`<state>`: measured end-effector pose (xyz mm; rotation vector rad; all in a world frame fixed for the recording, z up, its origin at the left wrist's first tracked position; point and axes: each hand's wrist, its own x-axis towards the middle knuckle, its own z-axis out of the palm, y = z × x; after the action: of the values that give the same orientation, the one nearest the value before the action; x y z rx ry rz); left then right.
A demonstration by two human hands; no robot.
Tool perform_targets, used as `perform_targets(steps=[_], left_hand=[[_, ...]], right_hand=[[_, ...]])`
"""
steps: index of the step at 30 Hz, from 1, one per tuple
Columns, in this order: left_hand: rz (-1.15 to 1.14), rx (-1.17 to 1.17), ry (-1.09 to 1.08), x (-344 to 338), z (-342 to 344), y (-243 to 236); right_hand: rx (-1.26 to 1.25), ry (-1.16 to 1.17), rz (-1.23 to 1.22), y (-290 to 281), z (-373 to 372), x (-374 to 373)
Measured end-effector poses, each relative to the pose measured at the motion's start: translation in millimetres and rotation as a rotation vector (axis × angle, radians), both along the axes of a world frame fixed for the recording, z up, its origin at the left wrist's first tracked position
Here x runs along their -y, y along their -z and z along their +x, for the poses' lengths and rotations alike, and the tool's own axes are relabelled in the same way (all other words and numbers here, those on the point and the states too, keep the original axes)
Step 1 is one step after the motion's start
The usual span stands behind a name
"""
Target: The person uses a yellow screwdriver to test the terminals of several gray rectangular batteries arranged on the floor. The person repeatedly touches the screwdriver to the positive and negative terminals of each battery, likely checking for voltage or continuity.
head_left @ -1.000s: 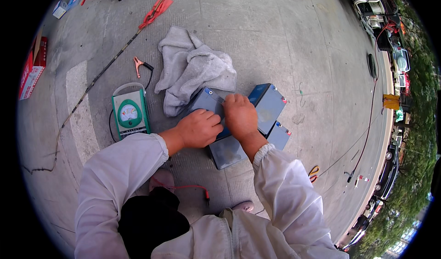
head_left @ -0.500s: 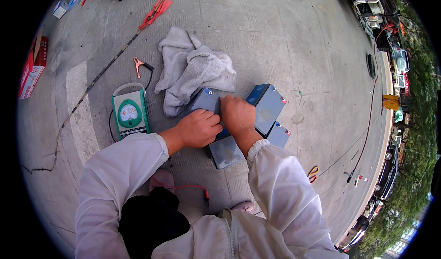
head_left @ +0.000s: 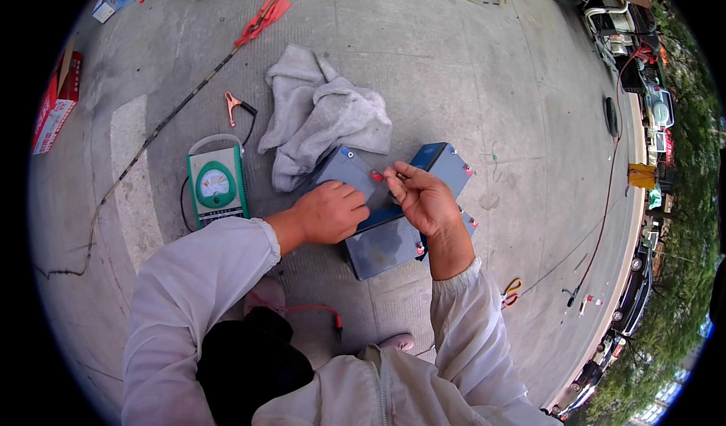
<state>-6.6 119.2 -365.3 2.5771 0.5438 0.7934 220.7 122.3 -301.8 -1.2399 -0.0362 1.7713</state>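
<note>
Rests a half-curled left hand [head_left: 330, 212] on the blue-grey battery [head_left: 346, 170], set on concrete ground [head_left: 454, 78], seemingly to steady it; holds a part-closed right hand [head_left: 426, 201] beside its red terminal [head_left: 376, 176], with any grip in either too hidden to tell. Crowded by neighbouring batteries [head_left: 380, 250], with a rumpled grey towel [head_left: 325, 116] beyond and an analogue tester [head_left: 215, 184] leftward.

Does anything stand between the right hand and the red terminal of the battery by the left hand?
Nothing visible does: the right hand is just right of the red terminal, no object showing between. The grey towel lies beyond the battery, out of that path.
</note>
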Motion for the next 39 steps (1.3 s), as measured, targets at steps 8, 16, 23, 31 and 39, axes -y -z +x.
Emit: perform_targets(steps=[8,16,23,31,39], left_hand=[[0.007,-0.003,-0.009,0.5,-0.7,-1.2],[-0.002,-0.018,-0.003,0.4,-0.9,1.8],[-0.037,-0.008,-0.003,1.5,-0.8,6.8],[-0.026,0.026,-0.007,1.4,-0.1,10.0],[-0.038,0.014,-0.011,2.7,-1.2,13.1]], right_hand=[[0.040,-0.101,0.074,-3.5,-9.9,-0.9],[0.506,-0.316,0.128,-0.3,-37.1,-12.0],[1.059,-0.482,0.405,20.2,-66.1,-21.8],[1.437,-0.613,0.634,24.2,-73.7,-27.3],[1.509,-0.661,0.775,19.9,-76.6,-27.3]])
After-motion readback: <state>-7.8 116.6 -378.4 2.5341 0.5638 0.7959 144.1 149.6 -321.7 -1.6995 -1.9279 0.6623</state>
